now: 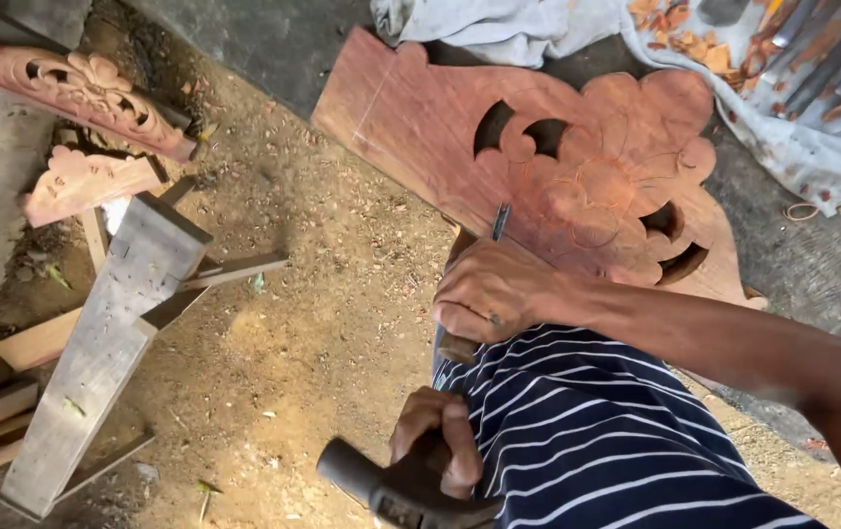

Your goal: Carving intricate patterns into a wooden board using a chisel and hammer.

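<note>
We're gripping a chisel [500, 223] in the right hand [487, 294] — fist closed, tip on the carved wood panel [577, 167] at 12 o'clock. Left hand [437, 438] at 6 is wrapping a dark mallet [381, 485] — fingers curled round it.

Carved panel [577, 167]: reddish-brown wood, floral relief and pierced cut-outs seen. Shirt [597, 431]: navy with thin white stripes. Cloth [792, 88]: pale grey-blue, scattered with orange chips. Mallet [391, 485]: black, possibly rubber-coated. Plank [107, 343]: weathered grey. Ground [322, 323]: sandy brown.
</note>
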